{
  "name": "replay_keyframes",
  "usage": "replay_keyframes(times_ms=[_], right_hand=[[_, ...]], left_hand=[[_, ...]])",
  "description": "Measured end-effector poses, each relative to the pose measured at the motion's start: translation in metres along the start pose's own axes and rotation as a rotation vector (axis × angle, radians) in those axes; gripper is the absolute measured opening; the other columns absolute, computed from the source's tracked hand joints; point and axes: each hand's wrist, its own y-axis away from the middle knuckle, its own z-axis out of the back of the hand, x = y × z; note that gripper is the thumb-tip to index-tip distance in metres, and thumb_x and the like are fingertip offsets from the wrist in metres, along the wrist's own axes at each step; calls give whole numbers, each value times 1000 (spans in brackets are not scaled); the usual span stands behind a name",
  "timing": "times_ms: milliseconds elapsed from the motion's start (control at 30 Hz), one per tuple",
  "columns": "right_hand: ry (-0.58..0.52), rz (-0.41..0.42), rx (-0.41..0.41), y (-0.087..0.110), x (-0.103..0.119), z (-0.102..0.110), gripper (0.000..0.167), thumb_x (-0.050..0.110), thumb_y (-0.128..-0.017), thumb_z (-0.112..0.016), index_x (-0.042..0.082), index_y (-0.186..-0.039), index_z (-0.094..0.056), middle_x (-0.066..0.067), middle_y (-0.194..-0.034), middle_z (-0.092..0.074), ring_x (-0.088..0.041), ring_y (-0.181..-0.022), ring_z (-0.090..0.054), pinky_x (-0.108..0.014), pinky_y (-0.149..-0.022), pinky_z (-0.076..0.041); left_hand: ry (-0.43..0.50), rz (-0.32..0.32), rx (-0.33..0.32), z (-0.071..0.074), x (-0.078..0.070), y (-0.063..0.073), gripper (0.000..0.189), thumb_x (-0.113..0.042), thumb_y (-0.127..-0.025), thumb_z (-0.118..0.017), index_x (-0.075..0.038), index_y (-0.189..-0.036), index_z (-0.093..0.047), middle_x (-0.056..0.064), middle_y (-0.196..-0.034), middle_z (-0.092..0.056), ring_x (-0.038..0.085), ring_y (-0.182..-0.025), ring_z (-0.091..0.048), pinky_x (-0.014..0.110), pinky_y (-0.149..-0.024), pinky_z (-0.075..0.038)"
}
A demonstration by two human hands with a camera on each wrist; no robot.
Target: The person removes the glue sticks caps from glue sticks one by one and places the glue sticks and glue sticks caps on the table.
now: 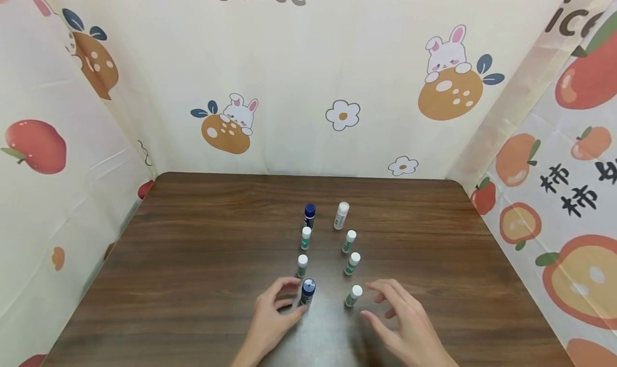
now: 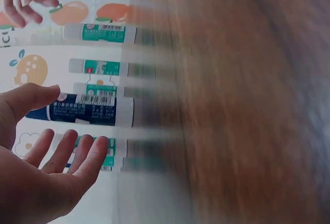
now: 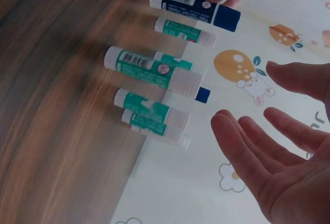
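all upright, nothing gripped

left hand (image 1: 272, 316) is spread loosely around the front navy tube (image 1: 307, 293), thumb one side, fingers the other, no firm hold; can't tell re light contact. right hand (image 1: 405, 319) is relaxed too, holding nothing, well r. of the front navy tube; btwn them stands the near green tube (image 1: 354, 296), apart from both.

beyond the front navy tube, same row: first green tube (image 1: 302, 266), second green tube (image 1: 306, 238), then far navy tube (image 1: 309, 212), partly hidden. beyond it & to the r.: middle green tube (image 1: 352, 264), farther green tube (image 1: 349, 242), pale tube (image 1: 341, 217).

progress: 4 per row, all standing, so arranging looks abt done; maybe minor straightening left, esp. at the front navy tube, but can't confirm.

materials: smooth cylinders, prob. plastic; greens w/ white ribbed caps, front navy tube w/ dark cap, white base, barcode label. table (image 1: 193, 260) under it: brown wood grain, slight sheen. backdrop cloth (image 1: 289, 51), far beyond it: cream, lightly creased, w/ rabbit & fruit prints.
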Motion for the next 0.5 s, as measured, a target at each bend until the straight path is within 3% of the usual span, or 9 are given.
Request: replay_keyframes(times_ms=[233, 500], right_hand=[[-43, 28, 11, -7, 8, -5, 46, 6, -71, -79, 11, -114, -61, 4, -104, -60, -6, -82, -57, -13, -58, -47], [-84, 0, 25, -11, 15, -10, 49, 7, -72, -80, 17, -115, -59, 11, -102, -57, -5, -82, -58, -14, -56, -48]], left_hand=[[-17, -12, 1, -9, -3, -4, 43, -5, -71, -80, -11, -110, -61, 7, -109, -64, 26, -100, -61, 32, -82, -53], [-103, 2, -29, -13, -4, -11, 37, -4, -72, -79, -11, -104, -63, 4, -101, -66, 22, -94, -64, 30, -79, -54]])
